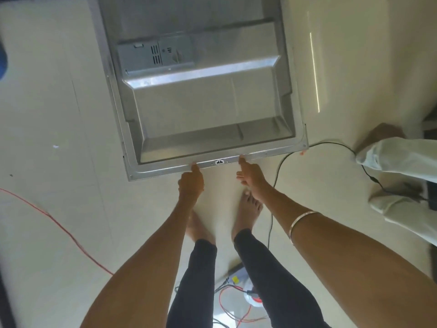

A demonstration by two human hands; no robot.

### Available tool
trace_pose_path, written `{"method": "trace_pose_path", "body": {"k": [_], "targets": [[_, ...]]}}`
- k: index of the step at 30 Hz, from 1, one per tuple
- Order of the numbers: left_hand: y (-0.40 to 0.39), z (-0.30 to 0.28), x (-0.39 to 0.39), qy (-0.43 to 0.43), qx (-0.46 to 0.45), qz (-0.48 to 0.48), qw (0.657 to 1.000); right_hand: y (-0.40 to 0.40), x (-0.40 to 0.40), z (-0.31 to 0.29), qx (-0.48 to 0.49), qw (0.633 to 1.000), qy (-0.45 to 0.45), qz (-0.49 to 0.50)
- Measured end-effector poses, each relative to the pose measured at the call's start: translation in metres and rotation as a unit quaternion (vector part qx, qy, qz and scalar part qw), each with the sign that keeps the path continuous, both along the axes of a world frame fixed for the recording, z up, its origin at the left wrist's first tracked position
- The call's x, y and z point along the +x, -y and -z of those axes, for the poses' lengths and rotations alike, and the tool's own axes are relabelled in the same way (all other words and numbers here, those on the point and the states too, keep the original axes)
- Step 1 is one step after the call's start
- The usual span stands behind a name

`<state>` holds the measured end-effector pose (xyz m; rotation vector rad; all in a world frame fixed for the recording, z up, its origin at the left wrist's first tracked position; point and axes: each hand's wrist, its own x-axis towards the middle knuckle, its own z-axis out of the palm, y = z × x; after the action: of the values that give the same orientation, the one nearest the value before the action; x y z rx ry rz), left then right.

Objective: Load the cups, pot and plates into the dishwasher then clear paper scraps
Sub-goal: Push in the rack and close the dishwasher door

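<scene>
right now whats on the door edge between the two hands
In the head view, the latch sits on the dishwasher door rim, midway between the left hand and the right hand.

arms: bare, no sleeves | right wrist: thin metal bangle (303,223), probably silver | legs: dark leggings (196,280) | feet: bare

We are in what looks like a home kitchen. A dishwasher door (201,95) lies folded down in front of us, its steel inner side up, with the detergent box (156,55) set into it. The floor (47,114) is pale, glossy tile, and we stand on it in bare feet (248,209). Loose cables trail across it, a red one (59,228) to our left and a black one (283,162) to our right.
</scene>
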<state>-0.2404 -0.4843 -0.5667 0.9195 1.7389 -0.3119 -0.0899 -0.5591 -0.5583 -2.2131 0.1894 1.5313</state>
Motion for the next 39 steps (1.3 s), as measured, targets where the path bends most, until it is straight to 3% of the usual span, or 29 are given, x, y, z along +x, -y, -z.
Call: {"method": "trace_pose_path", "body": {"k": [3, 7, 9, 17, 23, 30, 35, 39], "targets": [[0.003, 0.016, 0.006, 0.105, -0.047, -0.168, 0.979, 0.001, -0.005, 0.019, 0.079, 0.974, -0.12, 0.174], [-0.006, 0.032, 0.013, 0.231, -0.097, -0.413, 0.876, -0.007, -0.004, 0.043, 0.14, 0.927, -0.16, 0.309], [-0.011, 0.041, 0.016, 0.235, -0.083, -0.449, 0.858, -0.012, -0.003, 0.055, 0.153, 0.908, -0.164, 0.355], [-0.007, 0.046, 0.015, 0.228, -0.064, -0.478, 0.846, -0.013, -0.005, 0.059, 0.158, 0.904, -0.121, 0.377], [-0.001, 0.024, 0.013, 0.217, -0.051, -0.46, 0.859, -0.02, -0.012, 0.034, 0.134, 0.908, -0.091, 0.387], [-0.004, -0.036, 0.008, 0.228, -0.024, -0.39, 0.892, -0.034, -0.017, -0.036, 0.092, 0.916, -0.035, 0.388], [0.001, -0.097, 0.015, 0.156, 0.039, -0.352, 0.922, -0.052, -0.015, -0.101, 0.043, 0.93, 0.025, 0.364], [0.001, -0.146, 0.031, 0.088, 0.125, -0.371, 0.916, -0.073, -0.013, -0.158, 0.035, 0.916, 0.04, 0.397]]}}
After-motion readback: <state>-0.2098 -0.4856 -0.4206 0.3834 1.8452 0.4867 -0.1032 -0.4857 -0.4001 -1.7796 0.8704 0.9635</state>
